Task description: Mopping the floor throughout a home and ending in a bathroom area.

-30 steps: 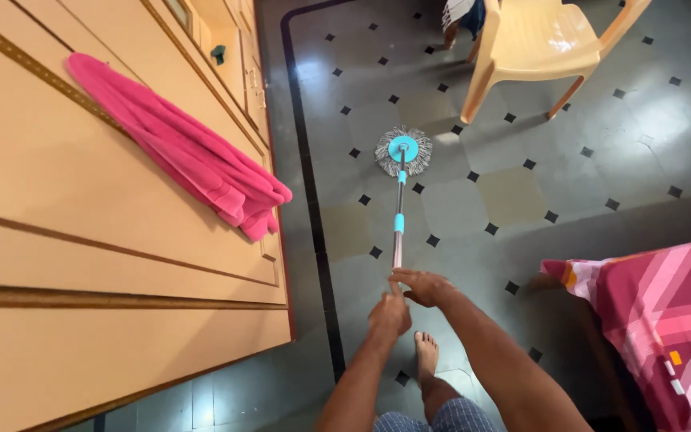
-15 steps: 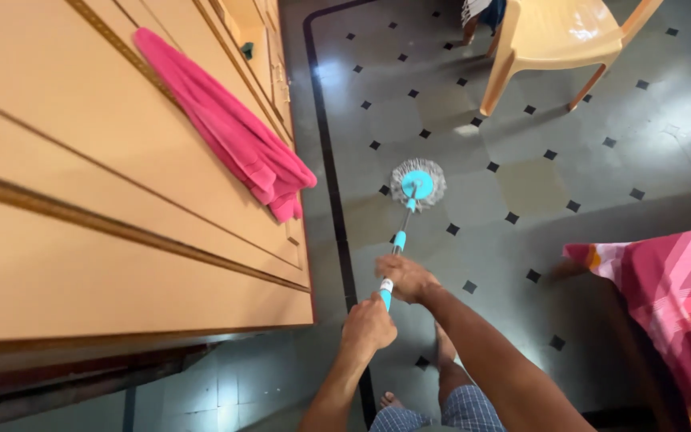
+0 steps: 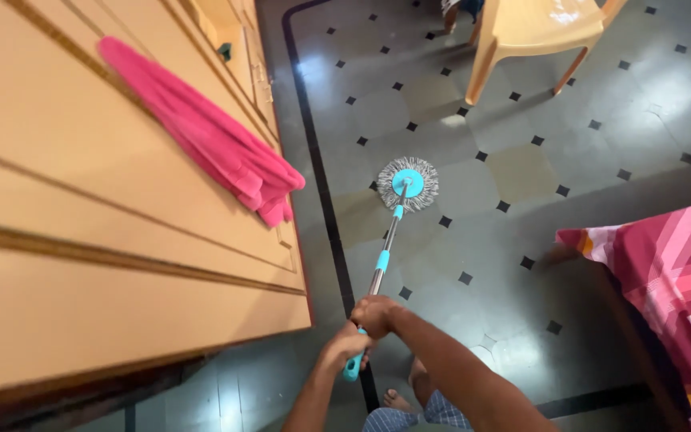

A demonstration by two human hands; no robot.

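**Spin mop, held in both hands on a tiled floor**

Mop (image 3: 385,240): slim metal pole with turquoise collars and grip. Its long axis runs from the hands up and slightly right, away from the person. The round head (image 3: 408,183), a turquoise disc ringed by grey-white fringe, lies flat on the floor (image 3: 521,240), which is glossy grey tile with small black diamond insets.

Right hand (image 3: 375,314): fingers wrapped around the pole.

Left hand (image 3: 344,347): just below, fingers wrapped around the turquoise grip.

Nearby: pink towel (image 3: 201,136), soft and folded, draped over a tan panelled cabinet (image 3: 81,240); moulded plastic chair (image 3: 529,28); striped pink bedcover (image 3: 673,280).
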